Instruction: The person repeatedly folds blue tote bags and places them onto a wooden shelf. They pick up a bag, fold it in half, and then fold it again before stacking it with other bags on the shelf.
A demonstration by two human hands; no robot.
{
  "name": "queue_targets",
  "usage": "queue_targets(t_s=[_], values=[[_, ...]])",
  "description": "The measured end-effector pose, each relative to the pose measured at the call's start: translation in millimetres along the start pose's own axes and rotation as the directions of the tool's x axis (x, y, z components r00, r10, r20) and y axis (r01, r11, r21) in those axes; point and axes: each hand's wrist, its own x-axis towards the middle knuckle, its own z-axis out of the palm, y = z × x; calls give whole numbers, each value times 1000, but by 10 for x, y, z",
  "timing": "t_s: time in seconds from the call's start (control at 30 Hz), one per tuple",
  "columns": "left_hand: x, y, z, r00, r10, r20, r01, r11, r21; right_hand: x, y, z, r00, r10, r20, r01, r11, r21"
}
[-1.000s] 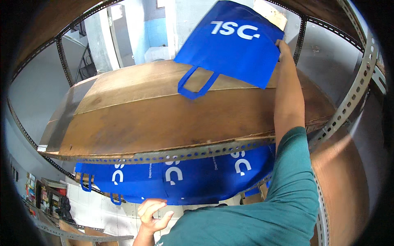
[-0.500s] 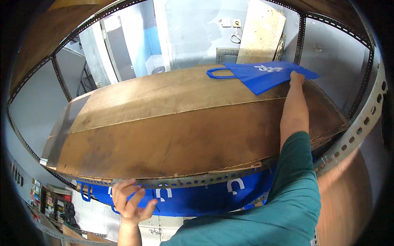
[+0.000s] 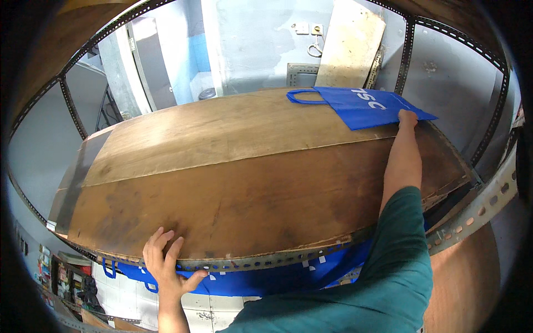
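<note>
A blue fabric tote bag [image 3: 361, 108] with white lettering lies at the far right of the wooden shelf board [image 3: 222, 188], its loop handle pointing left. My right hand [image 3: 408, 117] reaches out to the bag's right end and is closed on its near edge; the fingertips are partly hidden. My left hand [image 3: 166, 261] is at the shelf's front edge, fingers apart and holding nothing, the thumb sticking out to the right. Below that edge, more blue bags [image 3: 250, 282] with handles show on a lower level.
Perforated metal posts [image 3: 407, 55] and a front rail [image 3: 233, 263] frame the shelf. Behind it, a pale board [image 3: 351, 44] leans on the wall beside a socket [image 3: 317, 29]. A doorway [image 3: 152, 61] stands at the back left. Cluttered shelving [image 3: 69, 280] is at the lower left.
The tote bag has shifted slightly right and lies flatter, with my right hand still at its edge. My left hand has risen to the shelf's front edge.
</note>
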Motion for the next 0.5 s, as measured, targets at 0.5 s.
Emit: queue_targets(t_s=[0.5], values=[[-21, 11, 61, 1000, 29, 8, -30, 998, 62, -286, -47, -324, 999, 0, -54, -1, 1000, -22]])
